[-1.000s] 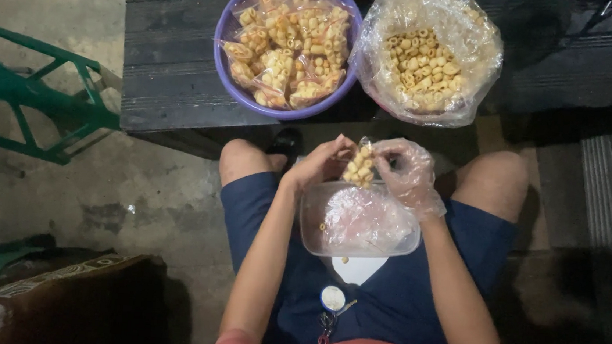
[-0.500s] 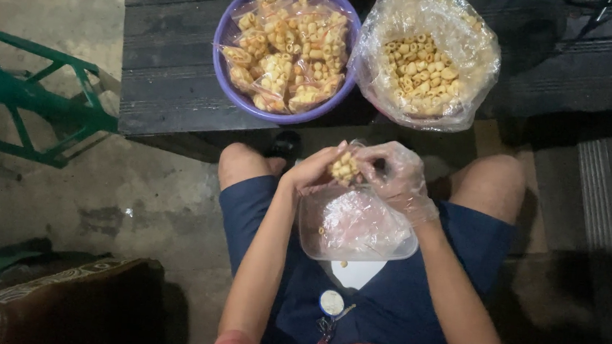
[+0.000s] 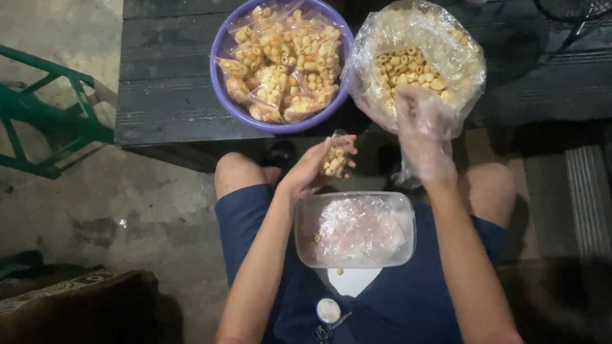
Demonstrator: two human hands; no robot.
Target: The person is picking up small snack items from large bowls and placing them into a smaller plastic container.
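Beside a low dark wooden table [image 3: 160, 71], a seated person packs ring-shaped snacks, working over a clear plastic tub [image 3: 355, 229] balanced on the lap. Just beyond the tub, toward the table, the bare left hand [image 3: 314, 167] is curled around a small clear bag [image 3: 334, 157], partly filled and held upright with its mouth up. Farther from the tub, the right hand [image 3: 422, 123], sheathed in a thin plastic glove, reaches into the large clear sack [image 3: 415, 63] of loose rings [image 3: 407, 66] on the table's near edge; its fingers appear loosely spread over the rings, though whether it has gathered any cannot be told through the glove and the sack's wrinkled rim. Left of the sack, a purple basin [image 3: 222, 47] holds a heap of filled bags [image 3: 283, 56]. A green metal frame [image 3: 23, 110] stands well to the left of the table.

Done well, the scoop would likely be modest, a cupped handful small enough to pass the bag's narrow mouth. Keeping the bag upright, open and over the tub should let any stray rings drop there rather than on the floor, and the gloved hand alone should touch the food.
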